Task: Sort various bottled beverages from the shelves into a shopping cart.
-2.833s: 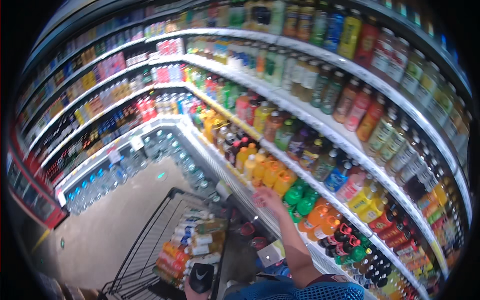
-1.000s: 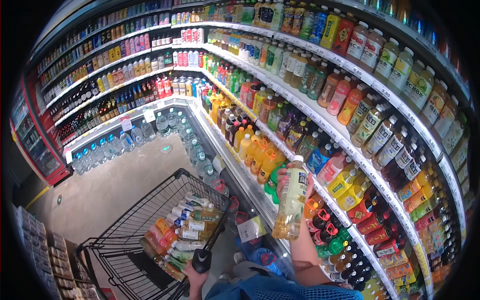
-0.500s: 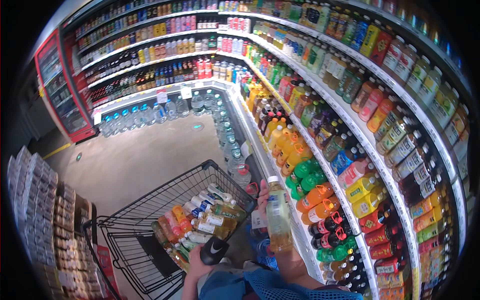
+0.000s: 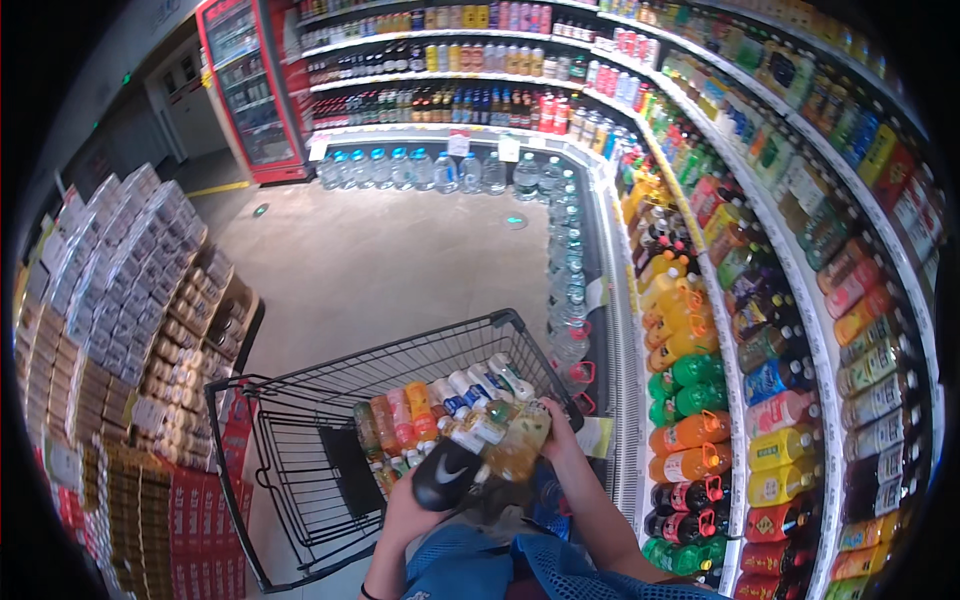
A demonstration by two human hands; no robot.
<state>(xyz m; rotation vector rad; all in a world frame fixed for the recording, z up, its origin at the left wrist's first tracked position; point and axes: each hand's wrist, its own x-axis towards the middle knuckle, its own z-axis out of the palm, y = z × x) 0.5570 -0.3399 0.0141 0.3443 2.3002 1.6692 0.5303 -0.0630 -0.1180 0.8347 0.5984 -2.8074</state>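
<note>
Over the right end of the shopping cart (image 4: 300, 365), my right hand (image 4: 560, 432) is closed round a clear plastic bottle (image 4: 518, 445) of pale yellow-brown drink, tilted and close above other bottles. My left hand (image 4: 408, 510), lower in the view, is against a black rounded thing (image 4: 446, 475) with a white curved mark and seems closed on it; its fingers are mostly hidden. In the cart lie orange and pink drink bottles (image 4: 408, 412) and white-capped bottles (image 4: 480, 385), side by side. The black thing and the held bottle cover some of the load.
Shelves of soft drinks (image 4: 690, 430) line the right side. Large water bottles (image 4: 570, 290) stand along their foot and the back wall. A red-framed fridge (image 4: 250, 90) stands at the back left. Stacked packs of cans (image 4: 140, 260) rise on the left, beside bare floor (image 4: 380, 270).
My right hand has brought the bottle left from beside the shelf to over the cart, tipping it. My left hand and the black thing have shifted slightly up. The whole view has swung left.
</note>
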